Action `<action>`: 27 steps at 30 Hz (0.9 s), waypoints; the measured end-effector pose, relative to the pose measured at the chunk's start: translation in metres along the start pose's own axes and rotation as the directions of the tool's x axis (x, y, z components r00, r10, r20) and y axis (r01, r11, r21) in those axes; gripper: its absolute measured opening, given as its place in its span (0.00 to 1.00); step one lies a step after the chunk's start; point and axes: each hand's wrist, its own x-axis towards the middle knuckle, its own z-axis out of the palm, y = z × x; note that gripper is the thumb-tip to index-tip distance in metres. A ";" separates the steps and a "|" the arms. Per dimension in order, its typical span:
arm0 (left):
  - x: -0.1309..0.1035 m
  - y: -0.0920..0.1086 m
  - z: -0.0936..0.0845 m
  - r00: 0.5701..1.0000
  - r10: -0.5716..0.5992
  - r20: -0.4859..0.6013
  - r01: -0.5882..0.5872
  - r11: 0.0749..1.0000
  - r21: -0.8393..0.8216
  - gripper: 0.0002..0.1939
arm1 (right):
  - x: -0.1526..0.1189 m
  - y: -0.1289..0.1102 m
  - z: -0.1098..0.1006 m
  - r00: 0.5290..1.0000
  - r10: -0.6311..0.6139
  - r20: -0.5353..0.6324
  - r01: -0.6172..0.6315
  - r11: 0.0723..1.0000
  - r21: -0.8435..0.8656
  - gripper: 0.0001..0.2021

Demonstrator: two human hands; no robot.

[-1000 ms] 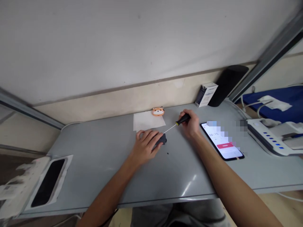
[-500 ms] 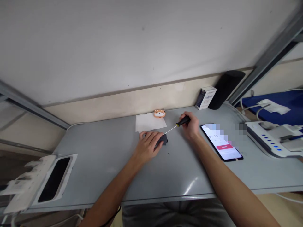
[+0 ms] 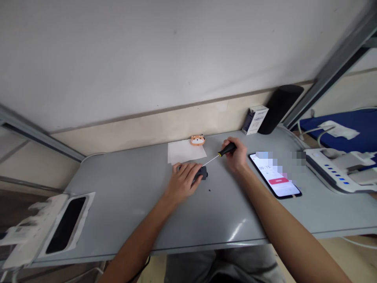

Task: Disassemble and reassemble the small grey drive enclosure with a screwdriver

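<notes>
My right hand (image 3: 236, 154) grips the black handle of a screwdriver (image 3: 227, 149) with a yellow collar. Its thin shaft slants down to the left, and the tip meets the upper side of a small dark grey block-shaped device (image 3: 204, 173). Fingers of my left hand (image 3: 186, 179) lie over that device and hold it against the table, hiding most of it. Just in front of the device lies a tiny dark piece (image 3: 209, 190), perhaps a screw. White paper (image 3: 184, 151) is behind my left hand, with an orange animal-face case (image 3: 197, 140) at its corner.
To the right lies a lit phone (image 3: 275, 177) showing a timer, beside a white power strip (image 3: 330, 173). A small carton (image 3: 255, 120) and a black cylinder (image 3: 279, 110) stand by the wall. At left are a dark phone (image 3: 66, 224) and another power strip (image 3: 35, 232).
The view has shifted slightly. Both hands, the screwdriver and the device keep nearly the same places relative to each other.
</notes>
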 end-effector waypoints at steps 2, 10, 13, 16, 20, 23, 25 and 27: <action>0.000 0.000 0.000 0.998 0.031 -0.046 -0.030 1.000 0.009 0.15 | 0.001 0.001 -0.001 1.000 -0.009 0.014 0.009 1.000 0.016 0.14; 0.000 -0.002 0.004 0.993 0.075 -0.091 -0.071 0.996 0.045 0.13 | 0.006 0.004 -0.005 0.998 -0.027 0.051 0.025 0.999 0.043 0.12; -0.001 -0.001 0.004 0.994 0.078 -0.079 -0.075 0.996 0.046 0.14 | 0.005 0.004 -0.006 0.998 -0.031 0.046 0.030 0.999 0.027 0.12; -0.001 -0.002 0.003 0.990 0.100 -0.103 -0.095 0.994 0.045 0.13 | 0.004 0.005 -0.005 0.998 -0.032 0.047 0.032 0.999 0.003 0.13; 0.001 -0.002 0.002 0.990 0.094 -0.102 -0.091 0.995 0.038 0.12 | 0.007 -0.001 -0.001 0.998 -0.055 0.029 0.055 0.998 0.003 0.12; 0.001 -0.001 0.002 0.992 0.088 -0.091 -0.085 0.996 0.034 0.12 | 0.007 -0.016 -0.002 0.990 -0.136 0.026 0.137 0.990 -0.023 0.13; 0.002 -0.001 0.002 0.996 0.067 -0.059 -0.066 0.998 0.023 0.13 | -0.002 -0.028 -0.009 0.963 -0.267 0.049 0.270 0.959 -0.086 0.14; 0.001 -0.002 0.000 0.998 0.053 -0.016 -0.053 0.999 -0.003 0.14 | -0.019 -0.038 -0.020 0.914 -0.389 0.119 0.406 0.885 -0.229 0.14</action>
